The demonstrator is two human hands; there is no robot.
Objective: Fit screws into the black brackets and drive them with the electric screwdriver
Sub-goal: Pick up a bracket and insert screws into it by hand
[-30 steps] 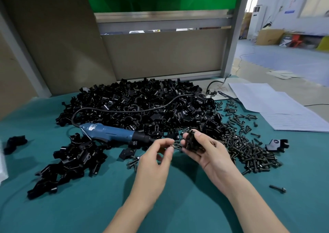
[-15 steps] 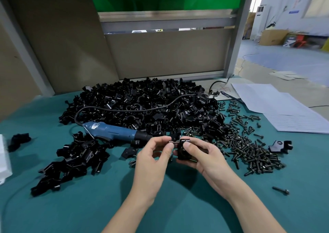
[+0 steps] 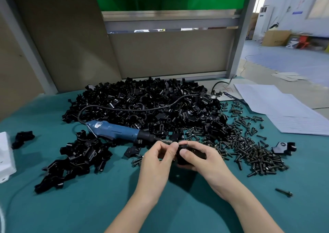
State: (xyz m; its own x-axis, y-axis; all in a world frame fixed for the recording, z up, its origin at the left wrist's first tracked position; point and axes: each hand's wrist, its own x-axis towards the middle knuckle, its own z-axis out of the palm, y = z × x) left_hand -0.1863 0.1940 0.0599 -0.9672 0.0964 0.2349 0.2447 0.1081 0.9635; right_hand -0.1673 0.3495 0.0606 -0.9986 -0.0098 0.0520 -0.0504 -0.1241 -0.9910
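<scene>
Fitting is the step in hand: the right hand [image 3: 204, 159] grips a hard, angular black bracket [image 3: 195, 153] just above the bench [image 3: 89, 206], and the left hand [image 3: 156, 159] pinches something small against it, likely a screw hidden by its fingertips. Next it needs seating straight, then comes the blue screwdriver [image 3: 114, 131] lying just behind, near the glinting loose screws [image 3: 249, 149].

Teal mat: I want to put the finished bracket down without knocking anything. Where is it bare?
Bare: the near strip below the small bracket pile and left of the left hand; also the near patch between the right hand and the lone screw. Crowded: the big bracket pile, electric screwdriver and screw heap behind the hands.
</scene>
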